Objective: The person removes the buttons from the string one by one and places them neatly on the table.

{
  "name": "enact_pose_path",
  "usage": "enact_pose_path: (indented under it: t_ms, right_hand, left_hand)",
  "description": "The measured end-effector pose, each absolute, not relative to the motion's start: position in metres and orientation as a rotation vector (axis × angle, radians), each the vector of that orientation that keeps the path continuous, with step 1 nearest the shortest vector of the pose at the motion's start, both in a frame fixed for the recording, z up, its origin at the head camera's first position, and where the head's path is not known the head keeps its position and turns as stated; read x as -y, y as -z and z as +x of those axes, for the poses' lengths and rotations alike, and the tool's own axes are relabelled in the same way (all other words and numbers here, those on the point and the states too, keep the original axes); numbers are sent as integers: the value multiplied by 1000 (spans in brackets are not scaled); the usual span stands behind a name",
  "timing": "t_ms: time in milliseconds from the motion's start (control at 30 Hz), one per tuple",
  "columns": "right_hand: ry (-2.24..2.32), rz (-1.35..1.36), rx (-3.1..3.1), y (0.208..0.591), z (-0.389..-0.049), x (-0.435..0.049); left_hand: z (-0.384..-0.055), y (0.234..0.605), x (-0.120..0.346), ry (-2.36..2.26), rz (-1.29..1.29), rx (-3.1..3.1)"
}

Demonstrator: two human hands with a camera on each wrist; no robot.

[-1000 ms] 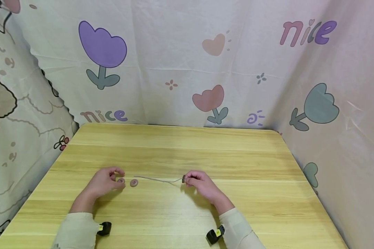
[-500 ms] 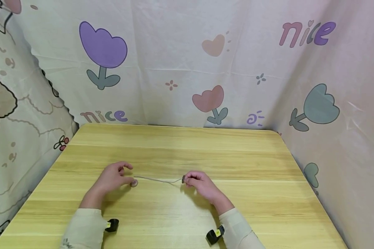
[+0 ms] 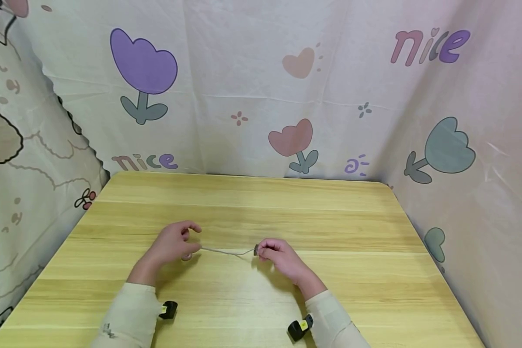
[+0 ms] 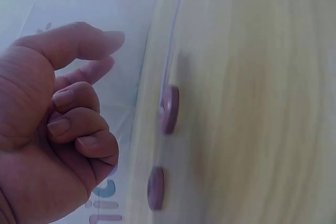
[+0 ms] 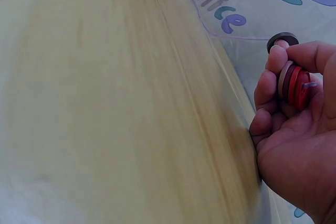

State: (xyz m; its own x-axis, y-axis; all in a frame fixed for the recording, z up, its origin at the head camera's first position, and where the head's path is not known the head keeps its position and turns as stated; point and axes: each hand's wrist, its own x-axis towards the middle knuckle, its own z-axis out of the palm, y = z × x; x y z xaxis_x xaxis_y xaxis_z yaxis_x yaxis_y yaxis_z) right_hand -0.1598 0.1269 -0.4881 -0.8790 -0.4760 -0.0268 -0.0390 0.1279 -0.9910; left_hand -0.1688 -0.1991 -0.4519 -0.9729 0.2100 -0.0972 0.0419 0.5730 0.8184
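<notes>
My right hand (image 3: 280, 258) pinches a dark round button (image 5: 282, 40) between thumb and fingertips, with a thin cord (image 3: 222, 251) leading left from it. Curled fingers keep a stack of red, dark and beige buttons (image 5: 294, 86) against the palm. My left hand (image 3: 174, 243) hovers over the cord's far end, thumb and index finger apart, the other fingers bent, nothing in its grasp. Two mauve buttons lie on the table beside it in the left wrist view: one button (image 4: 169, 109) right at the cord, another button (image 4: 156, 188) farther back. From the head view, the hand partly covers them.
The light wooden table (image 3: 243, 208) backs onto a patterned curtain (image 3: 226, 72), which also hangs at both sides. A black wrist camera (image 3: 168, 310) sits at the left sleeve, another black camera (image 3: 299, 330) at the right.
My left hand has moved right and slightly away across the table, passing over the two mauve buttons to the cord's end. The right hand has stayed in place, still pinching the dark button.
</notes>
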Motion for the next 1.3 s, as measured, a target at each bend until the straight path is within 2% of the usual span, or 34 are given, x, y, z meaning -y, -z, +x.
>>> enact_pose_path:
  t_ms: [200,1300]
  right_hand:
    - [1810,-496,-2072,487,-160,-127]
    - [1831,-499,-2054,488,-158,-128]
  left_hand:
    - [-171,447,185,-1421,179,-2536]
    - [-179,441,130,-1234,457,-2630]
